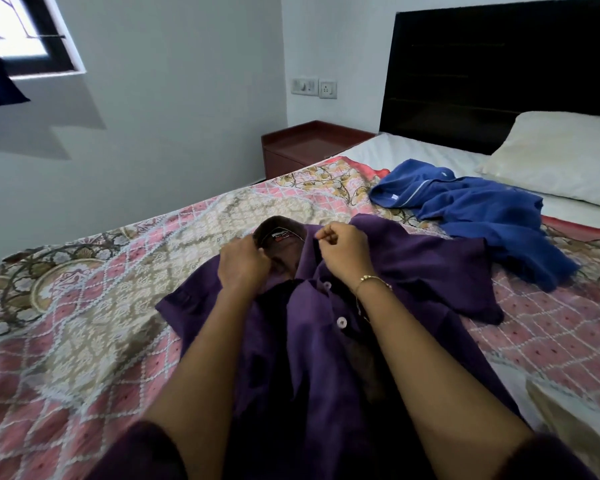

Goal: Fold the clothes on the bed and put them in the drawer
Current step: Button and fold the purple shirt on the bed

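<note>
Bedspread [84, 323] carries the purple shirt [326, 341] laid face up in front of the person, with the blue garment [482, 216] crumpled beyond the shirt toward the pillow [561, 154]. Shirt long axis runs from the person toward the far bed edge, collar [281, 233] pointing away, sleeves spread to either side. Left hand [243, 265] and right hand [343, 251] both pinch the collar with curled fingers; uneven pulling here would likely skew the placket and leave the fold crooked.
</note>
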